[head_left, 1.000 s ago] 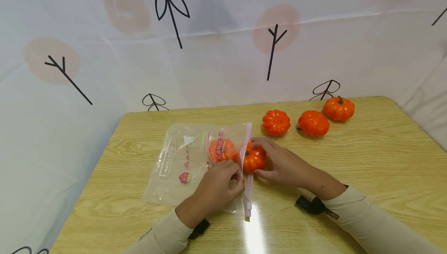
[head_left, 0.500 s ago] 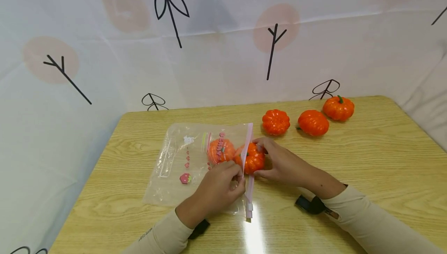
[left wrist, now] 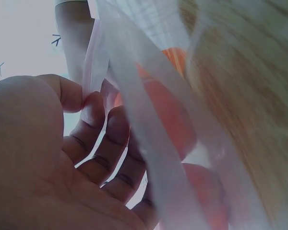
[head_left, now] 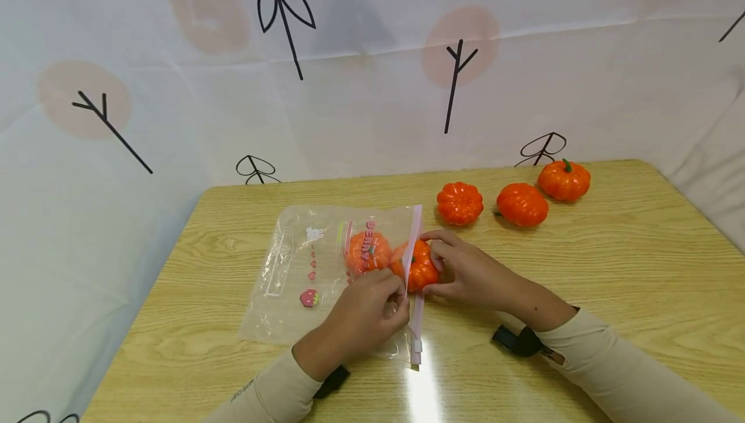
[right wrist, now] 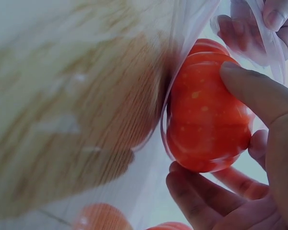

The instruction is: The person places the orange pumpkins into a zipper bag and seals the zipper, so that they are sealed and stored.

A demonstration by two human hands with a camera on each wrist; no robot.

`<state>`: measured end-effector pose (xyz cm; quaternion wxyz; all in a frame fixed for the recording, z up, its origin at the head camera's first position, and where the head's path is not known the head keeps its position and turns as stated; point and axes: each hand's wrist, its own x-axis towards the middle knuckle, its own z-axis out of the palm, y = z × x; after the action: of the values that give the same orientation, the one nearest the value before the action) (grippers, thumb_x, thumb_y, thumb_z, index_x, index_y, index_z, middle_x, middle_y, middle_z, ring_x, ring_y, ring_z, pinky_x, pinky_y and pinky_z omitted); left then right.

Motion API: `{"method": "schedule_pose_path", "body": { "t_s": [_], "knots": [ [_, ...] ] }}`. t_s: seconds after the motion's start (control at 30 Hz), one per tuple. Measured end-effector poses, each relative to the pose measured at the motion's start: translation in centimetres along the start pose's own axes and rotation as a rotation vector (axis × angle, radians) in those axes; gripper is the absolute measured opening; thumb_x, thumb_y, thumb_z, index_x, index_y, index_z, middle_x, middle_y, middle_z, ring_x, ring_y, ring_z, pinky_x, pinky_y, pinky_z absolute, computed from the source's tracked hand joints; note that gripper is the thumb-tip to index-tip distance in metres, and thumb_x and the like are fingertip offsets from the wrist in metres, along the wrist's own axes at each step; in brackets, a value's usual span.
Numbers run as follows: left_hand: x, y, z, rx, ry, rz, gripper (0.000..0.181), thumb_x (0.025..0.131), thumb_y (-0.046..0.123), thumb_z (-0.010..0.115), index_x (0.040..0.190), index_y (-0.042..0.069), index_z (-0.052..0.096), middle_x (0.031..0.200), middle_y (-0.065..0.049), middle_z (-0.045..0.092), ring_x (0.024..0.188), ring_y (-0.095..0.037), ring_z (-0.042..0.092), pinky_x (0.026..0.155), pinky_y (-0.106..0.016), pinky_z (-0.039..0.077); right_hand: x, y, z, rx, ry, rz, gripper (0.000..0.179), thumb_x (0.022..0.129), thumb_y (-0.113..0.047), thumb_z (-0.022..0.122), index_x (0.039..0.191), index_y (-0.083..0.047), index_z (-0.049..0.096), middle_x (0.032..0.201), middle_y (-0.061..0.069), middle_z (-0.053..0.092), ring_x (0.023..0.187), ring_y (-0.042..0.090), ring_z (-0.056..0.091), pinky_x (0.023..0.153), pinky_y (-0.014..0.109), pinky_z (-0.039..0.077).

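Observation:
A clear zip bag [head_left: 273, 316] with a pink zip edge [head_left: 414, 229] and berry prints lies on the table, its mouth facing right. One small orange pumpkin [head_left: 363, 255] is inside, seen through the plastic. My left hand [head_left: 355, 316] pinches the bag's upper edge between thumb and forefinger; the left wrist view shows this pinch on the pink strip [left wrist: 90, 72]. At the mouth, my right hand [head_left: 468, 271] holds a second pumpkin [head_left: 426, 275], partly under the plastic. In the right wrist view, thumb and fingers spread around this pumpkin [right wrist: 206, 115].
Three more orange pumpkins stand toward the back right: one nearest the bag [head_left: 460, 204], one on its side [head_left: 522, 205], and one upright with a green stem [head_left: 564, 181]. A white zip slider [head_left: 416, 347] sits near the strip's front end. A printed cloth [head_left: 361, 106] hangs behind the wooden table [head_left: 611, 248].
The held pumpkin has shifted slightly down and left at the bag's mouth, and my right fingers have moved a little on it. My left hand keeps its pinch almost unmoved.

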<state>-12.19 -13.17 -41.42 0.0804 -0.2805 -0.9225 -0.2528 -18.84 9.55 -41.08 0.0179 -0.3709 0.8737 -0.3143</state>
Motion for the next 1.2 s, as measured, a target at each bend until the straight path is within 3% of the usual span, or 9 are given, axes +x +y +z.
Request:
{"method": "schedule_pose_path", "body": {
  "t_s": [0.37,0.73,1.2],
  "knots": [
    [-0.07,-0.07,0.11,-0.009,-0.002,0.017,0.011,0.088,0.021,0.066,0.081,0.018,0.058,0.076,0.005,0.054,0.07,-0.006,0.043,0.067,-0.018,0.036,0.07,0.04,0.1,0.005,0.016,-0.018,0.044,0.077,-0.022,0.087,0.079,-0.012,0.044,0.138,0.004,0.054,0.118,0.022,0.059,0.075,0.023,0.042],
    [-0.09,-0.02,0.13,-0.01,-0.021,0.031,0.011,0.089,0.021,0.066,0.081,0.019,0.058,0.077,0.006,0.054,0.073,-0.006,0.044,0.068,-0.019,0.037,0.01,-0.16,0.1,-0.01,-0.001,0.03,0.043,0.077,-0.022,0.087,0.078,-0.011,0.046,0.14,0.006,0.053,0.115,0.023,0.061,0.073,0.023,0.044],
    [0.02,0.03,0.11,-0.01,-0.021,0.073,0.011,0.089,0.021,0.065,0.08,0.018,0.059,0.079,0.008,0.054,0.073,-0.005,0.045,0.07,-0.019,0.039,0.04,-0.38,0.08,-0.027,0.017,0.029,0.042,0.076,-0.024,0.088,0.079,-0.011,0.048,0.14,0.007,0.053,0.113,0.022,0.059,0.074,0.024,0.045]
  ]
}}
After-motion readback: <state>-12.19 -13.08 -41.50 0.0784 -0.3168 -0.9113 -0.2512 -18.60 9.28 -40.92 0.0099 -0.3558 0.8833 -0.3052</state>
